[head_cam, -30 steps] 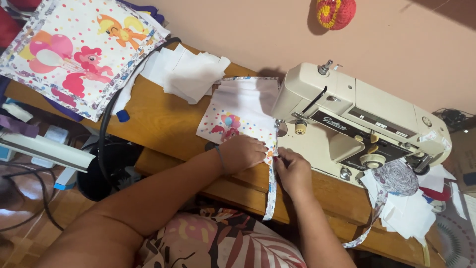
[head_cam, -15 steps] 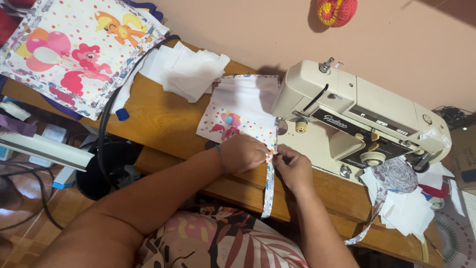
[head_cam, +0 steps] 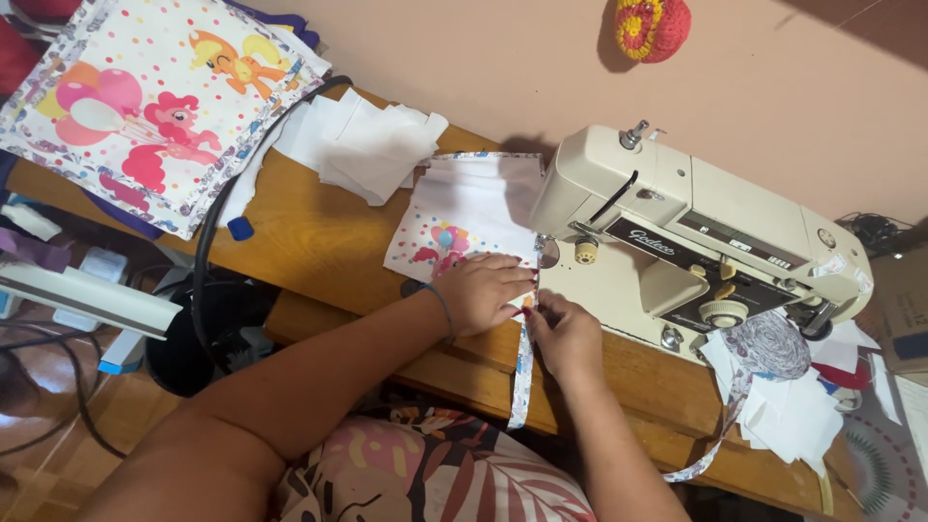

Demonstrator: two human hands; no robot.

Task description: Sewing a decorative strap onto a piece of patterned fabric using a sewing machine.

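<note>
A person sits at a wooden table, seen from above. The left hand lies flat, fingers spread, on a small white fabric piece printed with cartoon ponies, pinning it to the table just in front of a cream sewing machine. The right hand sits just beside it, its grip pinched narrow on a patterned binding strip at the fabric's near edge. The strip hangs over the table's front edge toward the person's lap.

Judging from this, the main risk is the fingers: both hands are near the needle area under the machine's head, and a slip there could catch a fingertip. The dangling strip could also drag on the table edge and pull out of line with the fabric's edge.

Room is tight. The machine blocks the right side, with a roll of binding and white scraps beyond it. To the left lie a stack of white fabric pieces, a black cable curving across the table, and a large pony-print panel at the far corner. Bare wood shows between the cable and the hands.
</note>
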